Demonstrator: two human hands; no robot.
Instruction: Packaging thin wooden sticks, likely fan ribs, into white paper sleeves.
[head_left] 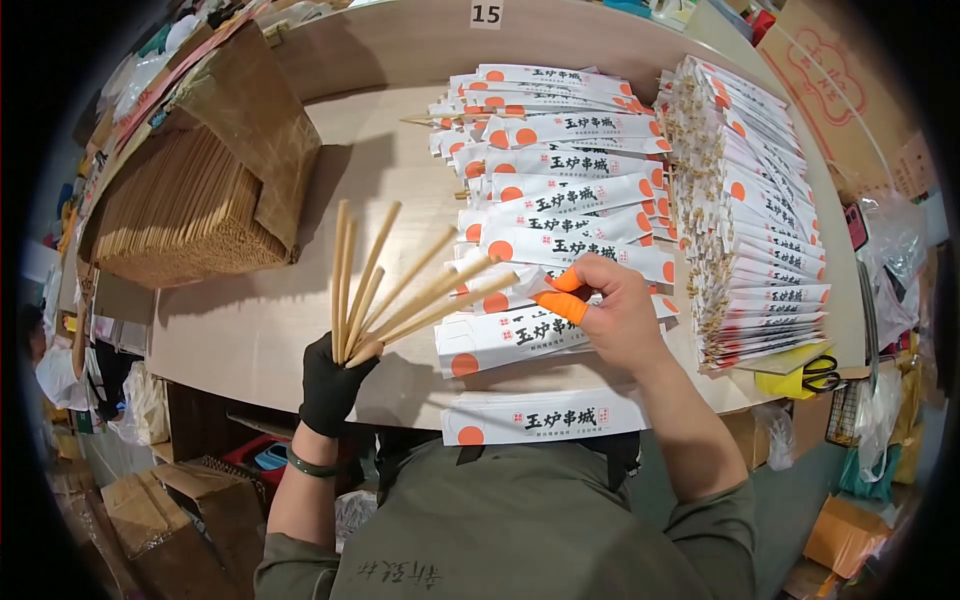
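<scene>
My left hand [331,388], in a black glove, is closed around the lower ends of several pale wooden chopsticks [408,284], which fan out upward and to the right. My right hand [612,312] wears orange finger covers on its thumb and forefinger. Between them it pinches a white paper sleeve [528,287], partly hidden by the fingers. The tips of some chopsticks reach that sleeve; whether they are inside it, I cannot tell. Below lie flat sleeves [500,338] printed with orange dots, and a stack of sleeves [545,418] sits at the table's near edge.
A torn cardboard box [285,180] packed with brown sticks [185,210] lies on the table [385,110] at left. Beyond my right hand is a pile of sleeved chopsticks [570,165]; a taller pile [765,220] stands right of it. Black-handled scissors [822,375] lie at the right edge.
</scene>
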